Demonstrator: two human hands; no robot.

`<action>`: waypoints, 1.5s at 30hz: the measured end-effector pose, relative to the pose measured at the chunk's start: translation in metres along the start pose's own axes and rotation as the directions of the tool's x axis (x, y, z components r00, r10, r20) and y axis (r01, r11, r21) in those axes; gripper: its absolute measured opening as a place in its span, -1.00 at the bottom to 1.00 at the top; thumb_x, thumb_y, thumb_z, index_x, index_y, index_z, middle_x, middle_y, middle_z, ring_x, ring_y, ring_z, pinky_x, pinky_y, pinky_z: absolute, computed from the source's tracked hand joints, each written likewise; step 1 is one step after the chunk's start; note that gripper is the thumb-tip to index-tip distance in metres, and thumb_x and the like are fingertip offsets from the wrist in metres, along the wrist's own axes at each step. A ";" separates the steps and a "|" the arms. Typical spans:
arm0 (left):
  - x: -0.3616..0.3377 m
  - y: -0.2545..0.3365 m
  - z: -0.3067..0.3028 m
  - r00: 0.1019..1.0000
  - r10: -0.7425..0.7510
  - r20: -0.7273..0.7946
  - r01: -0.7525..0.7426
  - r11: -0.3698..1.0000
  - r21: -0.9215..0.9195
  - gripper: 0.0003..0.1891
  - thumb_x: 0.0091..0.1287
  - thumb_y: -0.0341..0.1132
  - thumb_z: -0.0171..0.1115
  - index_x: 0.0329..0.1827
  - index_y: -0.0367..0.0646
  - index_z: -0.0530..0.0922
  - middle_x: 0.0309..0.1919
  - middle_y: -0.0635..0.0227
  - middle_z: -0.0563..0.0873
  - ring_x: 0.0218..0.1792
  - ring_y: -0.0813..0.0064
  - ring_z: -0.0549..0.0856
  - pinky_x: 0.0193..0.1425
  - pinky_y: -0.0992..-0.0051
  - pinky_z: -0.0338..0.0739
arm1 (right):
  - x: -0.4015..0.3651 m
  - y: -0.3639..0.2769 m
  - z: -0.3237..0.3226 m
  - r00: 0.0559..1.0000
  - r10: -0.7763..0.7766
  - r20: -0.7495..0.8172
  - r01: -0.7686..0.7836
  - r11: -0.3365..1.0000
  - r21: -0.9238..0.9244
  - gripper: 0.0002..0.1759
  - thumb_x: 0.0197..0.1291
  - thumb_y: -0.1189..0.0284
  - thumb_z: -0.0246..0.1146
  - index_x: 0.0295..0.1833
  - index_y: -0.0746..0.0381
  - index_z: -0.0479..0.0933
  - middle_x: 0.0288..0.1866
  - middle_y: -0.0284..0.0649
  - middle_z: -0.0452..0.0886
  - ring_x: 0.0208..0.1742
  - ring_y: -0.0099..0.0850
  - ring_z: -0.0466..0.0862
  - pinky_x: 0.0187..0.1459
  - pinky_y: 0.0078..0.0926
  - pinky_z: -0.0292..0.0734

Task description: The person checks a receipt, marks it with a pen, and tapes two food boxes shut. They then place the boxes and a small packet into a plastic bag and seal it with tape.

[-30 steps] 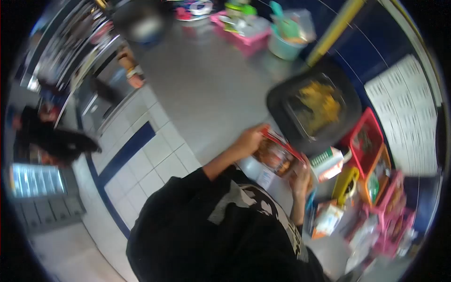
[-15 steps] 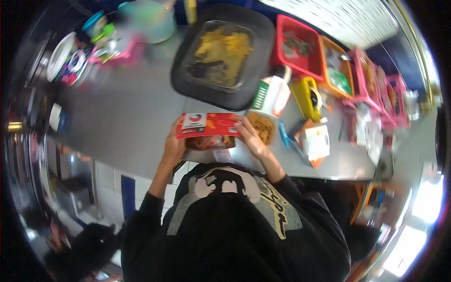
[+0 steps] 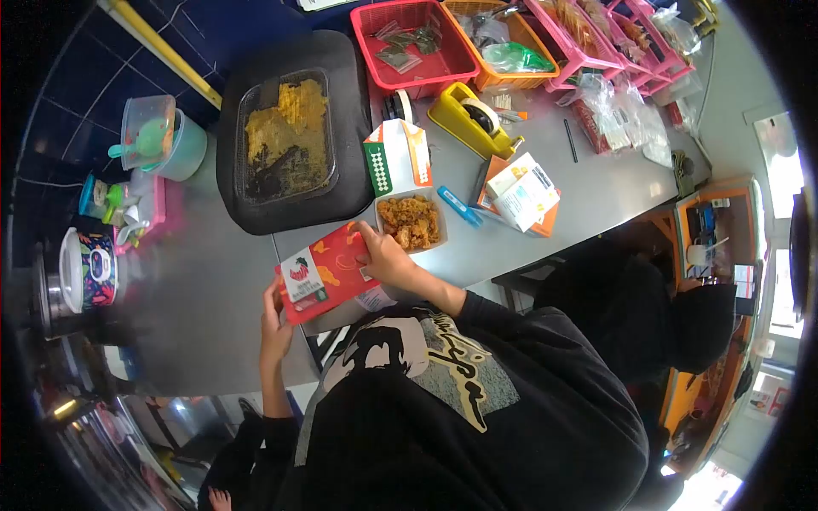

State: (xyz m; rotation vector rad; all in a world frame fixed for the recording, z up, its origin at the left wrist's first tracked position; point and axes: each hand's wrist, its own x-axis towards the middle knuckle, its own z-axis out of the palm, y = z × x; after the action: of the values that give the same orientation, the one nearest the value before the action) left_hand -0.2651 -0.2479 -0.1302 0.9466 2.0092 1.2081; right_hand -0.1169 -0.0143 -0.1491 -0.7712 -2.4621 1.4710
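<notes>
A red cardboard food box (image 3: 331,271) with a white label patch is held low over the table's front edge, tilted, its printed lid facing up. My left hand (image 3: 274,328) closes on its left end, thumb and fingers at the edge. At the right end, my right hand (image 3: 388,257) grips the lid's edge with bent fingers. The inside of this box is hidden. Just beyond my right hand stands an open carton of fried chicken pieces (image 3: 411,223), its green, white and orange lid (image 3: 399,157) raised.
A black tray (image 3: 230,183) holds yellow crumbs behind the boxes. To the right are a blue marker (image 3: 460,206), stacked cards (image 3: 524,194) and a yellow tape dispenser (image 3: 447,111). Red (image 3: 366,55) and orange (image 3: 520,81) baskets line the back. A person in black (image 3: 613,298) is at right.
The view has swung, so the table things sit differently in it. The red box's lid has come down; the dark food seen under it before is now covered. Both hands stay on the box.
</notes>
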 end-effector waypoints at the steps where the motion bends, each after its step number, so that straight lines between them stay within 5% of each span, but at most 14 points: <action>1: -0.001 -0.003 -0.006 1.000 0.003 0.004 -0.003 1.000 0.011 -0.41 0.37 -0.29 0.07 0.42 -0.23 0.12 0.31 0.04 0.40 0.29 0.25 0.44 0.36 0.30 0.26 | -0.004 0.002 0.005 1.000 -0.002 -0.007 0.002 1.000 0.009 -0.36 -0.01 0.61 0.26 0.22 0.20 0.20 -0.12 0.23 0.54 -0.11 0.14 0.59 -0.21 -0.05 0.50; 5: 0.010 0.011 -0.010 0.988 -0.045 0.148 0.089 0.947 -0.308 -0.43 0.42 -0.14 -0.02 0.39 -0.26 0.11 0.22 -0.01 0.49 0.24 0.28 0.48 0.28 0.31 0.33 | -0.008 0.012 0.015 0.999 -0.041 -0.002 0.041 0.996 0.073 -0.31 -0.06 0.68 0.21 0.26 0.26 0.17 0.04 0.24 0.48 -0.04 0.16 0.56 -0.09 -0.08 0.53; 9: 0.036 0.003 0.035 0.910 -0.352 -0.219 0.377 0.923 0.082 -0.53 0.49 -0.15 -0.10 0.30 -0.28 0.16 -0.10 -0.11 0.61 -0.12 0.14 0.65 0.00 0.29 0.48 | -0.012 0.004 0.019 0.989 -0.136 -0.058 0.129 0.985 -0.113 -0.32 -0.05 0.72 0.17 0.27 0.23 0.23 0.39 0.27 0.17 0.36 0.21 0.26 0.29 -0.09 0.32; 11: 0.039 -0.023 0.059 0.873 0.073 -0.481 0.094 0.945 0.313 -0.57 0.50 -0.19 -0.15 0.31 -0.28 0.15 -0.19 -0.11 0.60 -0.16 0.10 0.64 0.00 0.28 0.47 | -0.003 0.005 0.019 0.958 -0.287 -0.011 0.272 0.918 -0.287 -0.38 0.02 0.59 0.20 0.27 0.22 0.27 0.44 0.25 0.05 0.44 0.21 0.08 0.36 0.00 0.15; 12: 0.034 -0.009 0.057 0.896 -0.145 -0.420 0.183 0.982 0.051 -0.56 0.50 -0.20 -0.16 0.32 -0.28 0.15 -0.07 -0.13 0.56 -0.06 0.07 0.61 0.09 0.24 0.43 | 0.003 0.004 0.018 0.906 -0.418 0.061 0.399 0.801 -0.446 -0.43 0.10 0.46 0.23 0.27 0.21 0.31 0.50 0.22 -0.07 0.51 0.22 -0.09 0.43 0.08 -0.02; 17: 0.035 -0.019 0.052 0.910 -0.035 -0.414 0.074 0.994 0.078 -0.51 0.49 -0.17 -0.11 0.36 -0.29 0.14 0.26 -0.16 0.33 0.23 0.02 0.41 0.29 0.21 0.26 | 0.012 0.007 0.015 0.816 -0.541 0.205 0.554 0.630 -0.544 -0.22 0.21 -0.06 0.09 0.45 0.13 0.18 0.51 0.24 -0.12 0.52 0.23 -0.13 0.41 0.16 -0.02; 20: 0.030 -0.010 0.044 0.875 0.330 -0.355 -0.101 0.841 0.531 -0.37 0.41 -0.10 0.05 0.39 -0.29 0.11 0.40 -0.19 0.12 0.39 0.00 0.21 0.37 0.10 0.12 | 0.017 0.009 0.002 0.782 -0.496 0.378 0.622 0.663 -0.416 0.20 -0.25 -0.17 0.42 0.50 0.07 0.06 0.50 0.27 -0.12 0.50 0.29 -0.14 0.40 0.15 0.00; 23: 0.016 0.028 0.017 0.967 0.134 0.216 -0.251 0.624 0.740 0.06 -0.08 0.12 0.46 0.46 -0.10 0.10 0.48 -0.04 0.03 0.47 -0.07 0.03 0.39 -0.11 -0.03 | 0.031 -0.008 -0.020 0.701 -0.334 0.630 0.663 0.630 -0.403 0.28 -0.39 -0.10 0.51 0.51 0.02 0.05 0.48 0.29 -0.06 0.47 0.28 -0.04 0.38 0.11 0.06; 30: 0.031 0.009 0.010 0.957 0.234 0.173 -0.288 0.676 0.678 0.10 -0.32 0.08 0.57 0.39 -0.04 0.26 0.40 0.01 0.19 0.41 -0.06 0.16 0.40 0.01 0.10 | 0.053 -0.006 -0.026 0.590 -0.468 0.658 0.766 0.583 -0.272 0.17 -0.38 0.00 0.51 0.47 -0.03 0.17 0.27 0.21 0.29 0.26 0.09 0.32 0.27 -0.04 0.25; 32: 0.033 -0.002 0.005 0.938 0.297 0.181 -0.342 0.698 0.629 0.07 -0.41 -0.02 0.63 0.31 -0.06 0.34 0.33 0.02 0.27 0.34 -0.07 0.25 0.38 0.10 0.18 | 0.048 -0.005 -0.023 0.536 -0.537 0.651 0.835 0.452 -0.315 0.09 -0.31 0.05 0.48 0.45 -0.02 0.20 0.28 0.21 0.27 0.26 0.11 0.31 0.29 -0.02 0.24; 35: 0.028 0.006 0.003 0.934 0.280 0.223 -0.357 0.765 0.536 -0.06 -0.30 -0.13 0.61 0.28 -0.03 0.39 0.30 0.00 0.32 0.30 -0.07 0.30 0.42 0.10 0.17 | 0.031 0.000 -0.020 0.625 -0.485 0.612 0.765 0.537 -0.355 -0.07 -0.19 0.09 0.44 0.41 -0.14 0.29 0.40 0.24 0.09 0.36 0.27 0.15 0.38 0.03 0.17; 36: 0.034 -0.022 0.007 0.899 0.358 0.252 -0.438 0.734 0.520 -0.01 -0.32 -0.11 0.63 0.33 0.01 0.36 0.35 0.00 0.24 0.35 -0.07 0.24 0.42 0.10 0.15 | 0.028 -0.002 -0.020 0.640 -0.477 0.602 0.739 0.597 -0.313 -0.10 -0.15 0.05 0.43 0.41 -0.17 0.29 0.44 0.26 0.00 0.41 0.32 0.07 0.39 0.08 0.13; 39: 0.016 -0.004 0.005 0.957 0.092 0.274 -0.260 0.685 0.680 0.20 -0.30 0.12 0.57 0.51 0.21 0.08 0.46 -0.05 -0.02 0.44 -0.11 0.04 0.41 -0.06 0.07 | 0.015 -0.014 -0.015 0.603 -0.496 0.625 0.772 0.562 -0.298 -0.03 -0.19 -0.02 0.42 0.43 -0.15 0.25 0.50 0.26 -0.14 0.48 0.32 -0.09 0.42 0.16 -0.03; 45: 0.015 -0.011 0.022 0.922 0.311 0.232 -0.363 0.481 0.798 0.19 -0.21 0.30 0.42 0.54 0.20 0.01 0.48 -0.17 -0.13 0.44 -0.27 0.01 0.33 -0.14 0.14 | 0.000 -0.006 0.005 0.661 -0.532 0.529 0.739 0.337 -0.584 0.00 -0.17 0.06 0.41 0.46 0.01 0.19 0.52 0.18 -0.05 0.52 0.18 -0.05 0.43 0.20 -0.12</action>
State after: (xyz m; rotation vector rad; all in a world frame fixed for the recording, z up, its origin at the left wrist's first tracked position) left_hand -0.2591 -0.2285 -0.1507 1.8884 2.4373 0.2623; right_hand -0.1207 -0.0202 -0.1467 0.4253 -3.0015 0.1500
